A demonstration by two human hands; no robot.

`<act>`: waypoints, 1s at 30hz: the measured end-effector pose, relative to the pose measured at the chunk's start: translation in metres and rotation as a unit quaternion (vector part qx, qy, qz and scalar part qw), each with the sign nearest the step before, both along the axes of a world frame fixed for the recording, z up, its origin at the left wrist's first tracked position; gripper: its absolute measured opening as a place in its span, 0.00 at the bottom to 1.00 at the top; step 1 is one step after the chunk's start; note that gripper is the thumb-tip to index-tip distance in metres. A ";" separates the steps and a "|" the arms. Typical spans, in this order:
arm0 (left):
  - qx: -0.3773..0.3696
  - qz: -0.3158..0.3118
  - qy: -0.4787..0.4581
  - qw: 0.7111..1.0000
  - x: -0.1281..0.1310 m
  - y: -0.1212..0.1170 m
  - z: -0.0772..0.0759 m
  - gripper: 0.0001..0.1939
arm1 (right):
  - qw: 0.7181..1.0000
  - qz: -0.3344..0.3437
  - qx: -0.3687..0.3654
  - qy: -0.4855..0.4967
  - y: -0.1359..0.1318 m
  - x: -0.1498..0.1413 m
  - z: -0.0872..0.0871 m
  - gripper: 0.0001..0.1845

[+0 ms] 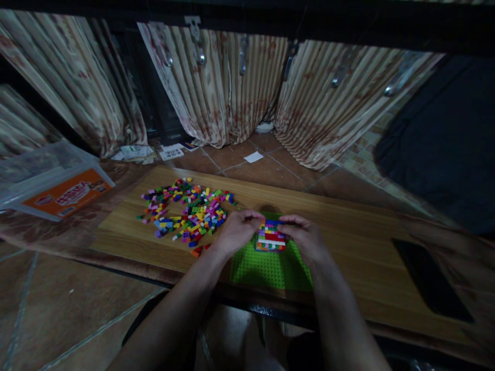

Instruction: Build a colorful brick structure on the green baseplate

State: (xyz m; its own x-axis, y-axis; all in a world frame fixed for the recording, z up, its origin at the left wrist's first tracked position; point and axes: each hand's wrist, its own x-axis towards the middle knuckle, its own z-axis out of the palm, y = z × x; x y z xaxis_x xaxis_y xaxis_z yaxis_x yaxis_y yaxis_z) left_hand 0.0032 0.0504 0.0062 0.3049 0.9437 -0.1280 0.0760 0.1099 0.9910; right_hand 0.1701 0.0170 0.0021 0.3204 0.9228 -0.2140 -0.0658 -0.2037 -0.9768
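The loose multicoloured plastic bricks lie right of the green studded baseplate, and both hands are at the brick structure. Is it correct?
No, the head view shows the loose multicoloured plastic bricks left of the green studded baseplate. The left hand and right hand are indeed at the multicoloured brick structure.

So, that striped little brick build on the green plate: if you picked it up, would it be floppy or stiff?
The brick build would probably feel stiff, as its rows of bricks look closely packed. A hard knock might still split it, since it is made of many small pieces.
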 end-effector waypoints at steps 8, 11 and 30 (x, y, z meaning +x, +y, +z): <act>-0.016 -0.008 -0.006 1.000 0.001 -0.001 -0.001 0.07 | 0.998 0.009 -0.018 0.056 0.003 -0.002 -0.001 0.14; -0.016 0.003 -0.015 1.000 0.002 -0.002 0.002 0.06 | 0.998 0.022 -0.004 0.056 0.000 0.001 -0.005 0.15; -0.109 -0.049 -0.161 0.980 0.007 -0.012 0.019 0.17 | 0.922 0.134 0.270 -0.244 -0.010 -0.002 0.020 0.05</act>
State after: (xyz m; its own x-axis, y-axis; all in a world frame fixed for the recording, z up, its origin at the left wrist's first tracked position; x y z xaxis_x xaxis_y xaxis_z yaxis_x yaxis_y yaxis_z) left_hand 0.0106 0.0387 0.0256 0.4508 0.8687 -0.2052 -0.2163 0.3294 0.9191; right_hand 0.1685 0.0069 0.0216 0.0025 0.9129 0.4082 0.3906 0.3749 -0.8407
